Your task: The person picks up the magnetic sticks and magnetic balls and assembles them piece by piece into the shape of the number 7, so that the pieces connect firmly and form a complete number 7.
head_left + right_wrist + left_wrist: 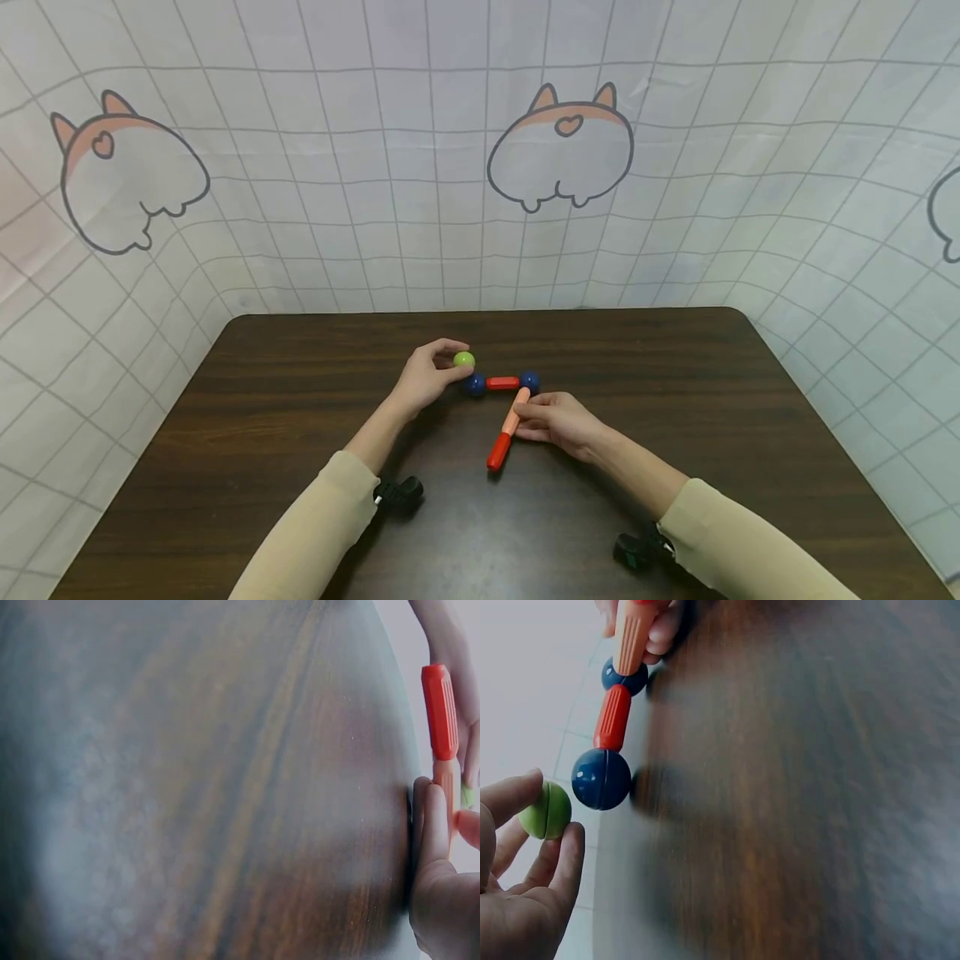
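Observation:
My left hand [423,382] pinches a light green ball [464,359] between thumb and fingers, just beside a dark blue ball [476,384]. A short red rod [502,383] links that ball to a second dark blue ball [529,382]. My right hand [564,425] holds a pale orange rod [514,415], joined end to end with another red rod [498,452] that points toward me. The orange rod's far end is close to the second blue ball; I cannot tell whether they touch. In the left wrist view a narrow gap separates the green ball [546,811] from the nearer blue ball [601,779].
A dark brown wooden table [300,400] lies under both hands. Behind it and at its sides hangs a white gridded curtain [360,167] with cartoon animal drawings. Black wrist devices, such as the one at the left sleeve [401,495], stick out near the tabletop.

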`<state>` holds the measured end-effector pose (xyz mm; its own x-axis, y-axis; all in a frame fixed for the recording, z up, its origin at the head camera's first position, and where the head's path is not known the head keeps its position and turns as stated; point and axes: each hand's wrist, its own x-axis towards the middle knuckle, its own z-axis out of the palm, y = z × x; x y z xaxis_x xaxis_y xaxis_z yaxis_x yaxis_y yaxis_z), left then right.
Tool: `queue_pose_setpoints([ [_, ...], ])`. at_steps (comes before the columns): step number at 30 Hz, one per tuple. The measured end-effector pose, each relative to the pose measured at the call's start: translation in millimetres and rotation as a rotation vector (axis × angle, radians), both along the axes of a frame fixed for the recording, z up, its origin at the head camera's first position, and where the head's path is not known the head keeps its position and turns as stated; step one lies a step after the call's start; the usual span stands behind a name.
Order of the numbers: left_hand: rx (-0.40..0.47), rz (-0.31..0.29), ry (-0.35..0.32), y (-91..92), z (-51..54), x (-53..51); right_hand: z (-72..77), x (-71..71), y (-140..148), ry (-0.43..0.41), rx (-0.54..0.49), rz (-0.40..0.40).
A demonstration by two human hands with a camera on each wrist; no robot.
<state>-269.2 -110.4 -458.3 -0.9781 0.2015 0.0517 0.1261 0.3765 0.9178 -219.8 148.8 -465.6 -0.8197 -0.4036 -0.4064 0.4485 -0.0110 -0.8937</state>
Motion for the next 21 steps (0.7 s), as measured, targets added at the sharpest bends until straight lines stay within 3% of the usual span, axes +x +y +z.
queue_pose_setpoints([
  [21,-0.100,-0.036,0.032,-7.1,12.1,37.3,-1.3,-1.6,-0.2,-0.001,-0.012,0.009],
])
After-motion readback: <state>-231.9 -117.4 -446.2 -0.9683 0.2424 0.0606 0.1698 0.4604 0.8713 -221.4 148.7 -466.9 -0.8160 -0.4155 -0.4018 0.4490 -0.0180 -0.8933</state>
